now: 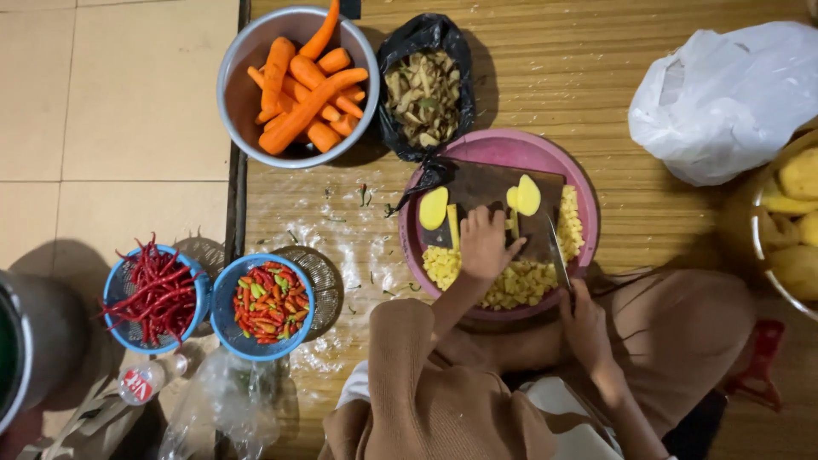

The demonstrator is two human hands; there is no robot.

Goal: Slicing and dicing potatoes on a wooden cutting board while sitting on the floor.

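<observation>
Dark wooden cutting board [486,183] sits in a round pink plastic basin [511,145] on the woven mat | pale yellow potato pieces [518,198], smooth halves and strips, small cubes heaped beside | left hand [486,243] fingers curled, pressing strips to the board | right hand [586,328] closed around knife [558,255], blade slanting over the cubes

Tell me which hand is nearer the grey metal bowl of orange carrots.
Left. The left hand rests on the dark cutting board, below-right of the bowl; the right hand, holding the knife, is farther away.
</observation>
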